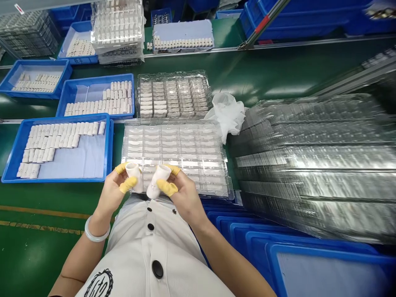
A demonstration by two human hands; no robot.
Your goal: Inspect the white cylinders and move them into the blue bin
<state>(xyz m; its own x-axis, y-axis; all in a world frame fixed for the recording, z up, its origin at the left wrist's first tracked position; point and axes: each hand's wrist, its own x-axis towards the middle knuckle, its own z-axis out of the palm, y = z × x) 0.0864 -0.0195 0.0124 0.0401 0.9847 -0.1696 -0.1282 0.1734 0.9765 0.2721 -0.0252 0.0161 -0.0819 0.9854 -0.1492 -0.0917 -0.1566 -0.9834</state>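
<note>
My left hand (115,190) pinches a white hollow cylindrical part (135,178) between thumb and finger, both in yellow finger cots. A second white hollow cylindrical part (157,181), with small dark marks on its side, is held the same way in my right hand (183,194). Both parts are tilted with their open ends up, side by side and apart. Right behind them lies a clear plastic blister tray (182,144) with rows of white pieces in its pockets. To the left, a blue bin (62,180) holds rows of similar white parts on a pale liner.
More blue bins of parts (98,79) stand behind on the left. Another clear tray (173,94) is at the back, beside a crumpled white plastic bag (226,113). Tall stacks of clear trays (315,165) fill the right, above stacked blue bins (309,249).
</note>
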